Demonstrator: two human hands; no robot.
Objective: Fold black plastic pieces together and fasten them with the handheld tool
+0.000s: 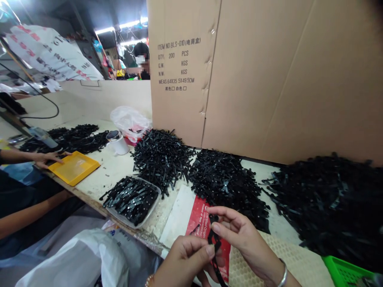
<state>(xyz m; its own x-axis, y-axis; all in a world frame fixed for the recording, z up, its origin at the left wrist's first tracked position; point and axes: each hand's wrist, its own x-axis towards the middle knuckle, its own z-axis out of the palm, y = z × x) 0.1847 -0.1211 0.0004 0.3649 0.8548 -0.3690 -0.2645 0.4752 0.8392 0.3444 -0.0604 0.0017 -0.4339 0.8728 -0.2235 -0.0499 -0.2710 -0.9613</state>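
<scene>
Both hands meet at the lower middle of the head view, above a red and white printed sheet (196,215). Thumb and fingers of my right hand (239,235) pinch the top of a linked black strip piece (216,261). Lower down, my left hand (190,259) grips the same piece between thumb and fingers, and its lower end hangs beneath. Behind the hands lies a pile of black strips (224,179). A clear tray (158,195) heaped with black strips is to the left.
More black piles lie at the far right (335,199), back middle (161,155) and back left (80,137). A white mug (121,145) stands behind the tray. A person's hand (49,158) touches a yellow tray (73,181). Tall cardboard (257,79) borders the back; a green basket (344,271) sits lower right.
</scene>
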